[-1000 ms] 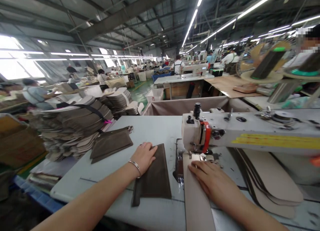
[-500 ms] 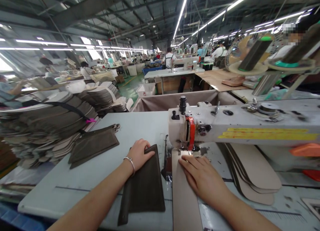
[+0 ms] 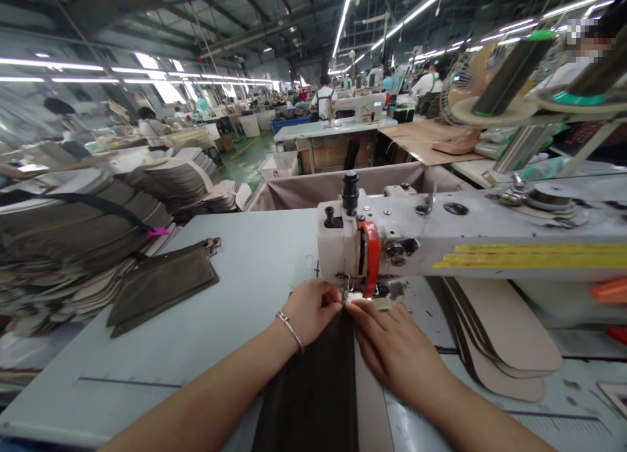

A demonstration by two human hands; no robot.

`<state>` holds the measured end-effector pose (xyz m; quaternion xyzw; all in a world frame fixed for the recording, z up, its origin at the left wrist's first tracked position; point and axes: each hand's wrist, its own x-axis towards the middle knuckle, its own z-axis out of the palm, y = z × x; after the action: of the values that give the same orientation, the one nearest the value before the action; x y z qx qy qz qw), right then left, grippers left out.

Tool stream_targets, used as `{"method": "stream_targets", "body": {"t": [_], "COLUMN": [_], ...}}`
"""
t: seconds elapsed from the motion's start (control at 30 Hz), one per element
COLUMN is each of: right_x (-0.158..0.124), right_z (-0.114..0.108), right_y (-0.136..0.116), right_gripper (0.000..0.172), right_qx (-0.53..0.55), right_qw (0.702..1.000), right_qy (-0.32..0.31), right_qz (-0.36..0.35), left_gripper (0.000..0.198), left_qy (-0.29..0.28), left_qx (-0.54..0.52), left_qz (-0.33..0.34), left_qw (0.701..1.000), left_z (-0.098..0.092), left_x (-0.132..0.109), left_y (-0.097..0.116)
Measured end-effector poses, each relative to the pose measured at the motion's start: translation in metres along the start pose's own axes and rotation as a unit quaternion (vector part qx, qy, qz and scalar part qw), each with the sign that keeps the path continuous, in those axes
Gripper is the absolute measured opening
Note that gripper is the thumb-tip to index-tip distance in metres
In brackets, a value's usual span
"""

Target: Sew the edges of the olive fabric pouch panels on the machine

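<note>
My left hand, with a bracelet on its wrist, pinches the top end of a dark brown fabric piece. This piece lies over the left part of a long beige panel in front of the sewing machine. My right hand lies on the beige panel with its fingers stretched forward, the fingertips close to my left thumb. Both sets of fingertips are just in front of the presser foot, beside the red guard. My fingers hide the top edges of the two pieces.
Another dark stitched piece lies on the table's left. Beyond it stand tall stacks of cut panels. Several beige panels lie beneath the machine arm. Thread cones stand at right; a cloth-lined bin is behind the table.
My left hand has moved right and forward, bringing the dark piece from beside the beige panel onto it, up to the presser foot. My right hand stays almost in place. The view has shifted slightly.
</note>
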<state>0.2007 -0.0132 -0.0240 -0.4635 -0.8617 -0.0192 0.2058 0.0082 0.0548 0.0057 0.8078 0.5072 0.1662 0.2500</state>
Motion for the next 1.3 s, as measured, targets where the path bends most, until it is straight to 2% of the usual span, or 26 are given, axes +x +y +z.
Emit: {"method": "stream_targets", "body": {"t": [0.37, 0.87, 1.0, 1.1, 1.23, 1.3], "right_x": [0.001, 0.003, 0.003, -0.011, -0.044, -0.055], "right_z": [0.003, 0.004, -0.002, -0.012, -0.021, -0.023], "right_y": [0.001, 0.003, 0.000, -0.011, -0.031, -0.037], "right_gripper": [0.041, 0.045, 0.041, 0.038, 0.044, 0.045], "right_qx": [0.001, 0.000, 0.011, 0.028, 0.058, 0.070], "right_qw": [1.000, 1.000, 1.000, 0.999, 0.998, 0.997], "right_qy": [-0.018, -0.018, -0.027, -0.036, -0.033, -0.038], "right_qz": [0.011, 0.008, 0.010, 0.012, 0.001, -0.001], "left_gripper": [0.012, 0.010, 0.010, 0.023, 0.038, 0.034], "left_qy": [0.009, 0.048, 0.058, 0.038, -0.074, -0.074], "left_qx": [0.031, 0.067, 0.081, 0.100, 0.103, 0.096], "left_qz": [-0.019, 0.001, 0.019, 0.083, 0.240, 0.277], "left_qw": [0.999, 0.997, 0.995, 0.991, 0.963, 0.953], "left_z": [-0.004, 0.008, 0.006, 0.000, -0.004, -0.001], "left_x": [0.008, 0.012, 0.009, -0.019, -0.093, -0.127], "left_y": [0.013, 0.005, 0.003, 0.007, 0.015, 0.018]}}
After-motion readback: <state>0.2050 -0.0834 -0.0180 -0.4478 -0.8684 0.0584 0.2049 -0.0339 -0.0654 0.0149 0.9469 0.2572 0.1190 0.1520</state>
